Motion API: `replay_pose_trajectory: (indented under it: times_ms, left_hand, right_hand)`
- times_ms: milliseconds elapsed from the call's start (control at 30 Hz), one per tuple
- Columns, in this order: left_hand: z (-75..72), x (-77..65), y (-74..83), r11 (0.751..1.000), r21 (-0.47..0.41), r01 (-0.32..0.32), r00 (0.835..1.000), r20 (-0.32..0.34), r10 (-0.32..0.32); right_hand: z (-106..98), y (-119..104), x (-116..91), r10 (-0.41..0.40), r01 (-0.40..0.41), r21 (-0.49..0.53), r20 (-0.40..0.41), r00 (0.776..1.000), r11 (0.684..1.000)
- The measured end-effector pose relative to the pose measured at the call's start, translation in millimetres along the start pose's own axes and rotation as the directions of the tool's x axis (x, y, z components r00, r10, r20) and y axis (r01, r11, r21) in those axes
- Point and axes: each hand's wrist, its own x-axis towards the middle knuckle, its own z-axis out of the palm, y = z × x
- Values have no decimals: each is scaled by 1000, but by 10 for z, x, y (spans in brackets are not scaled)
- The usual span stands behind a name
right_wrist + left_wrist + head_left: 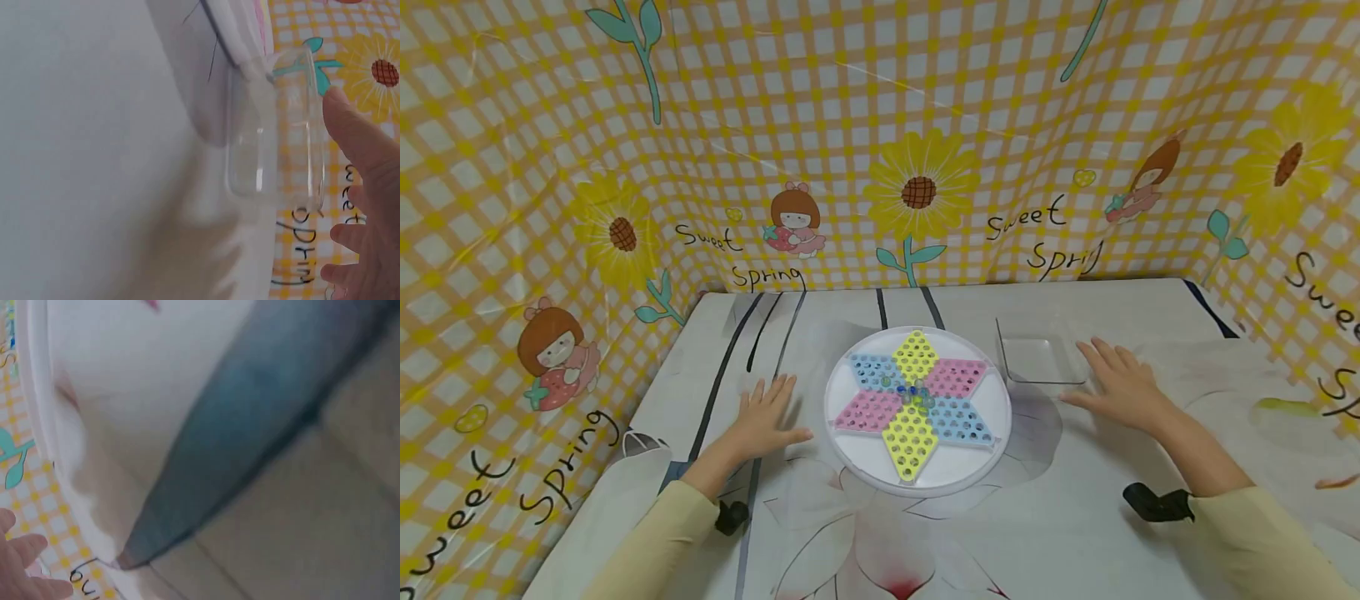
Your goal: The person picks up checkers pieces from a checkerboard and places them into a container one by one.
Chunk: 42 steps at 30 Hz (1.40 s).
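A round white Chinese checkers board (958,471) lies mid-table, its star of yellow, pink and blue points dotted with holes. Several glass marbles (916,393) cluster around the star's centre. Left of the board, my left hand (762,425) is spread with its fingers straight and holds nothing. My right hand (1116,385) is also spread, beside a clear plastic box (1037,360) to the right of the board. In the right wrist view the thumb and fingers of that hand (369,181) appear near the clear box (275,137), with nothing in their grasp.
A white cloth with flower and line prints covers the table (850,533). Behind and at both sides hangs a yellow checked curtain (842,108) with sunflowers. Dark straps with black pieces (1157,504) sit at both wrists.
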Motion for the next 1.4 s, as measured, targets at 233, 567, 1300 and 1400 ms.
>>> replay_pose_trajectory:
  times_ms: [233, 567, 1300, 1400]
  left_hand:
    - [128, 79, 91, 996, 16, -88, 995, 39, 87]
    - [173, 133, 249, 997, 47, -62, 990, 132, 56]
    - [215, 210, 268, 1000, 14, -3, 986, 164, 1]
    - [210, 209, 266, 1000, 15, 8, 986, 165, -10]
  right_hand:
    - [-4, -436, 117, -107, 113, 76, -85, 991, 991]
    - [211, -1043, 331, -200, 203, 250, -37, 979, 947]
    - [574, -1388, 704, -288, 163, 491, 190, 938, 856]
    - [596, -1390, 718, -317, 186, 492, 196, 928, 850]
